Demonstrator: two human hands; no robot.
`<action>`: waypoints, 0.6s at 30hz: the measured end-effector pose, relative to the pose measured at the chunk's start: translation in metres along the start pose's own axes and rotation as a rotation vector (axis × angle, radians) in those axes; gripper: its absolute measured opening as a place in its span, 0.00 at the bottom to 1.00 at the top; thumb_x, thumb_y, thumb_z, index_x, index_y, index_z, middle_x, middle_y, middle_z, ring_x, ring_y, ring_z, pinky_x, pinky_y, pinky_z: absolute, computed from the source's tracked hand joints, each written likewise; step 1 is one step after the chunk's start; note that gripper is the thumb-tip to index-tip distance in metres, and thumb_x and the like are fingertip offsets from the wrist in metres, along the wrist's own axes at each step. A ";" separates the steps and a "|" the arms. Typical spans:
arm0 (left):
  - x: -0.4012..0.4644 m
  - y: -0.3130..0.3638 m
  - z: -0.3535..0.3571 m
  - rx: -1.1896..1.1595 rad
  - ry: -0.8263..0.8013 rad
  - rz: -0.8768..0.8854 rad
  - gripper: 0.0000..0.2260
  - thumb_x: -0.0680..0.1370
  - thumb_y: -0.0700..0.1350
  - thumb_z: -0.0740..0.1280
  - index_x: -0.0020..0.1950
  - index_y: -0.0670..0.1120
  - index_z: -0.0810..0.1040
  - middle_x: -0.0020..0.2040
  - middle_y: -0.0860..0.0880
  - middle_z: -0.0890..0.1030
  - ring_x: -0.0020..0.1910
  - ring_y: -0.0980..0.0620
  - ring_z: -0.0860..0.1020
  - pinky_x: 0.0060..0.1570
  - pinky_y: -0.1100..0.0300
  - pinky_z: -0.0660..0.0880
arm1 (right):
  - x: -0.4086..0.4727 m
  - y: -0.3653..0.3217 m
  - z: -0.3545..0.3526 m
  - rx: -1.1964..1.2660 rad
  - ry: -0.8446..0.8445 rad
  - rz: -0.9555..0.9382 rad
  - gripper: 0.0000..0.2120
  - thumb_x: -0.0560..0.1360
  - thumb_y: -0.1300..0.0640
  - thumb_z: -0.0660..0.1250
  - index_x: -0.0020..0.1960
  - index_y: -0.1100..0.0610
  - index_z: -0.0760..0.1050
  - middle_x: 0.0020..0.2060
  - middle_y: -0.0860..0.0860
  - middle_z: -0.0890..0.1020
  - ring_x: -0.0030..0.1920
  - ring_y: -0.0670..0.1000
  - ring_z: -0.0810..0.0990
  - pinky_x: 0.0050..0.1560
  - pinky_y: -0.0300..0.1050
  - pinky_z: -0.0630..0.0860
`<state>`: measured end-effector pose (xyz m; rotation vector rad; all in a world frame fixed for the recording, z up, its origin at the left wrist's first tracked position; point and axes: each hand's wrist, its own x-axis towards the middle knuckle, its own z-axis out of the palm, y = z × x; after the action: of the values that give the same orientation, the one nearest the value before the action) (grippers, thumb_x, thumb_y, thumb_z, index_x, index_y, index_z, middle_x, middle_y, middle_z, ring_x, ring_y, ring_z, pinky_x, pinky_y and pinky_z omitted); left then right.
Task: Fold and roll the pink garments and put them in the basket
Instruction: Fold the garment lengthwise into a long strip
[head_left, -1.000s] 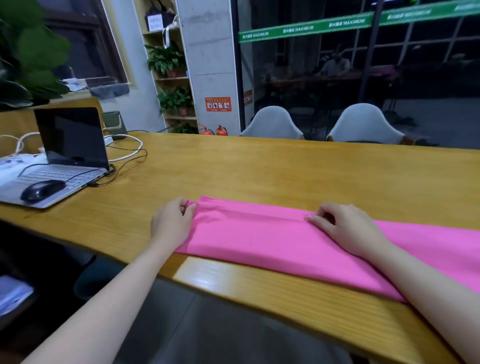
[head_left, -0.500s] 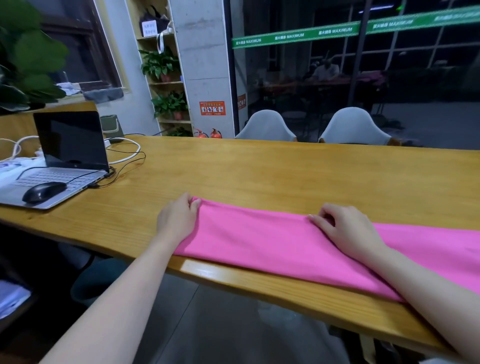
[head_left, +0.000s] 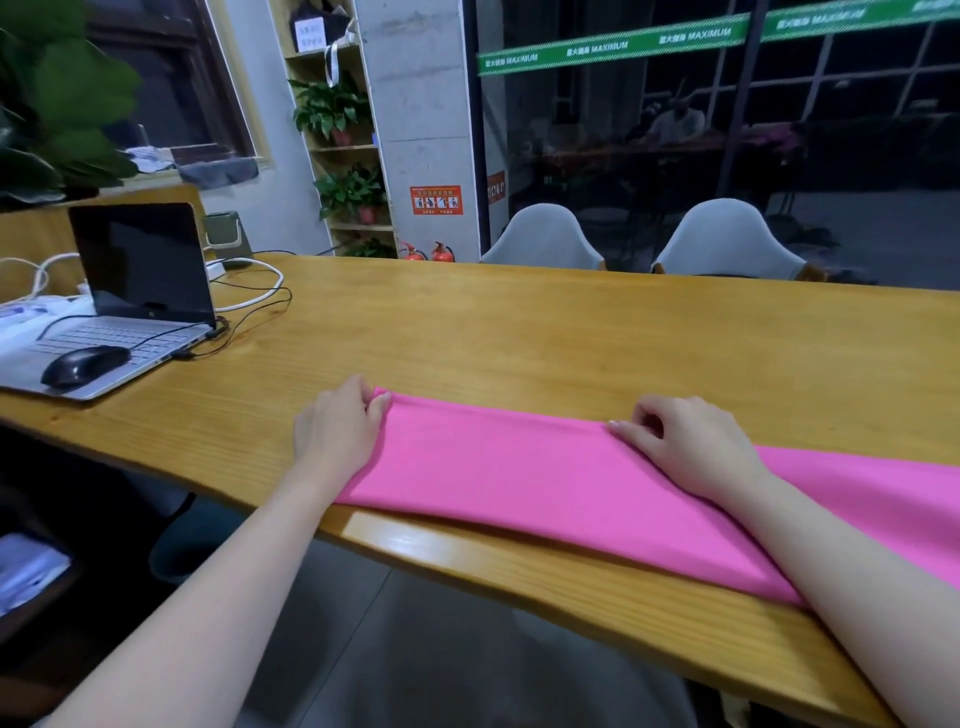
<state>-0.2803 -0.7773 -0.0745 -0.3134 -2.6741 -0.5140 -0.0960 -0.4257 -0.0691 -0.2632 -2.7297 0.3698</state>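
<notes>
A pink garment (head_left: 519, 478), folded into a long flat strip, lies along the near edge of the wooden table (head_left: 545, 338) and runs out of view on the right. My left hand (head_left: 337, 431) pinches the strip's left end at its far corner, fingers curled over the cloth. My right hand (head_left: 685, 441) sits on the far edge of the strip near its middle, fingers curled and pinching that edge. No basket is in view.
An open laptop (head_left: 130, 291) with a black mouse (head_left: 83, 364) on it and several cables (head_left: 249, 301) occupy the table's left end. Two white chairs (head_left: 545, 239) stand behind the far edge. A dim shelf or stool shows below on the left.
Both hands stay on the same spots of the garment. The fingers of both hands have curled tighter on the far edge, and the edge looks slightly bunched at the left corner.
</notes>
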 end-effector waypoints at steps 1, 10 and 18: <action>0.001 -0.001 0.001 -0.026 -0.015 -0.010 0.13 0.82 0.60 0.63 0.44 0.52 0.73 0.39 0.49 0.80 0.43 0.41 0.78 0.39 0.51 0.70 | -0.001 0.001 0.001 -0.007 0.006 -0.013 0.20 0.77 0.33 0.63 0.39 0.48 0.72 0.33 0.43 0.78 0.41 0.54 0.79 0.41 0.50 0.75; -0.020 0.041 -0.015 -0.062 0.062 0.321 0.08 0.82 0.48 0.65 0.56 0.45 0.78 0.54 0.45 0.79 0.55 0.41 0.78 0.56 0.46 0.73 | -0.001 0.001 0.002 -0.043 -0.020 -0.067 0.17 0.77 0.34 0.63 0.41 0.46 0.69 0.35 0.46 0.76 0.45 0.58 0.81 0.41 0.50 0.72; -0.092 0.143 0.000 -0.163 -0.564 0.713 0.23 0.87 0.51 0.53 0.83 0.48 0.59 0.83 0.52 0.56 0.81 0.57 0.52 0.79 0.61 0.45 | 0.001 0.007 0.002 -0.013 -0.039 -0.059 0.19 0.77 0.32 0.61 0.43 0.47 0.72 0.39 0.48 0.80 0.47 0.60 0.81 0.43 0.51 0.73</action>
<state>-0.1565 -0.6608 -0.0699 -1.5825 -2.7405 -0.4496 -0.0964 -0.4189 -0.0728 -0.1797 -2.7717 0.3449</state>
